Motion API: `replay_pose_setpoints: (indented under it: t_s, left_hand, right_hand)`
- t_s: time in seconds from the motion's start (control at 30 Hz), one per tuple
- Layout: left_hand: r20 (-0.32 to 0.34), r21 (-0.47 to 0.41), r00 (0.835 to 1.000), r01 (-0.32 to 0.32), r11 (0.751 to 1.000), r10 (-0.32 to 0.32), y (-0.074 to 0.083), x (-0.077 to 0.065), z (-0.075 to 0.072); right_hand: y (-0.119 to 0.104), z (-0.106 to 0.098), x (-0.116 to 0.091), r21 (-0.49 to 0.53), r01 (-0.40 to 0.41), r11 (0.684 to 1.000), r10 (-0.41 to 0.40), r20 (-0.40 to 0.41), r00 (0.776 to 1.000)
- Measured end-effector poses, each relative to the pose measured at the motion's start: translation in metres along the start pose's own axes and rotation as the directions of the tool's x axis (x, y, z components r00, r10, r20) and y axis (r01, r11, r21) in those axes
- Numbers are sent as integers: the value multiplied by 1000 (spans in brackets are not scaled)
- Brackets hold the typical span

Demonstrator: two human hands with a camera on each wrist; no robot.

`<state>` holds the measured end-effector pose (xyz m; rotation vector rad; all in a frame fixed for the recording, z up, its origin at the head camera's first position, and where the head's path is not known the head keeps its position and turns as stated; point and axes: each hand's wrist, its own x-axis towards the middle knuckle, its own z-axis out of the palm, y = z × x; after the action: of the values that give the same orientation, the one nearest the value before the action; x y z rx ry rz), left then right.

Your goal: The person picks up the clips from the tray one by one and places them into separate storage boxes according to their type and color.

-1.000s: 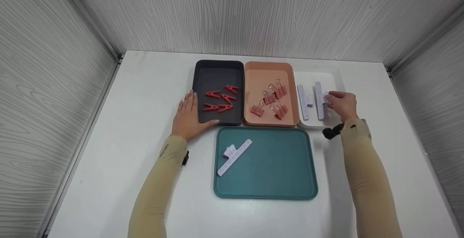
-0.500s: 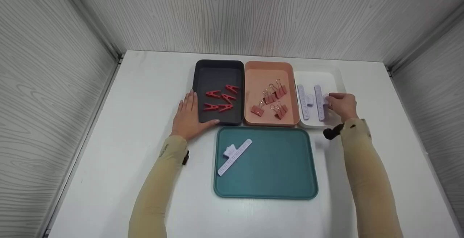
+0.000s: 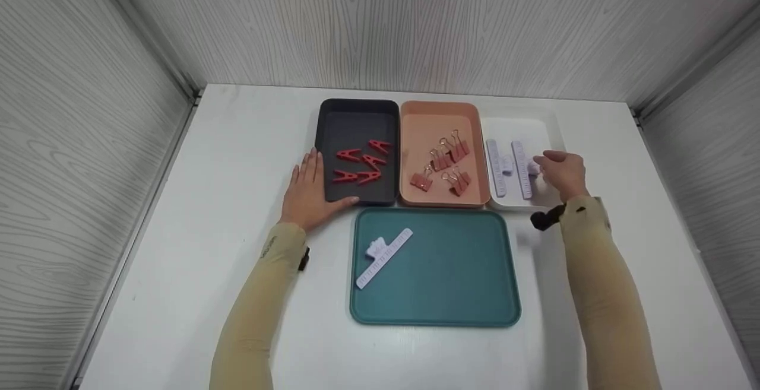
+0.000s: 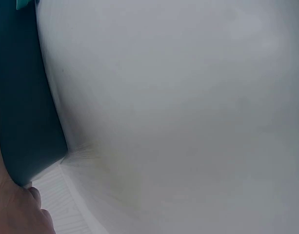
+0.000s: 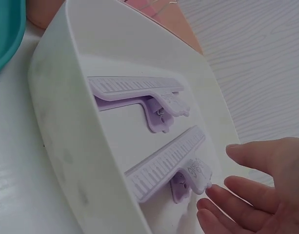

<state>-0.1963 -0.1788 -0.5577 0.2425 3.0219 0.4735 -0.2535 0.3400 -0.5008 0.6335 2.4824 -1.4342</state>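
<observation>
My right hand (image 3: 564, 173) is over the right side of the white tray (image 5: 66, 126), thumb and fingers apart with nothing between them. Its fingertips are right by the handle of a lilac ruler-shaped bag clip (image 5: 166, 161) lying in that tray. A second lilac bag clip (image 5: 134, 87) lies roughly alongside it. My left hand (image 3: 306, 191) rests with straight fingers along the left edge of the dark tray (image 3: 359, 117), its thumb at the front corner. Another lilac bag clip (image 3: 385, 258) lies slanted on the teal tray (image 3: 451, 277).
Red clothespins (image 3: 374, 161) lie in the dark tray. An orange tray (image 3: 436, 120) between the dark and white ones holds several pinkish-red binder clips (image 3: 458, 150). The three trays stand side by side on the white table (image 3: 249, 123), behind the teal tray. Wood-grain panels (image 3: 415, 28) enclose the table.
My right hand has let go of the bag clip, which now lies lower in the white tray, and has drawn slightly away from it. The left hand stays in place.
</observation>
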Motion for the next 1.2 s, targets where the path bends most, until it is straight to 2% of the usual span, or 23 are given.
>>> replay_pose_setpoints:
  t_s: [0.23,0.43,0.73,1.0,1.2]
  left_hand:
    - [-30,-11,1000,-3,1000,3,0,0,2]
    - [-41,-3,999,-14,1000,13,-1,0,3]
    - [-16,12,1000,-8,1000,8,-1,0,1]
    - [-20,34,1000,-13,999,14,0,0,-2]
    - [3,37,1000,2,999,-2,2,0,-3]
  right_hand:
    - [-4,1,-9,38,95,995,-93,-40,995]
    - [-8,0,-12,54,110,992,-108,-44,993]
    - [-16,0,-20,60,140,988,-137,-51,989]
    - [-20,4,-30,80,166,983,-162,-46,986]
    - [-20,10,-38,71,219,973,-216,-45,975]
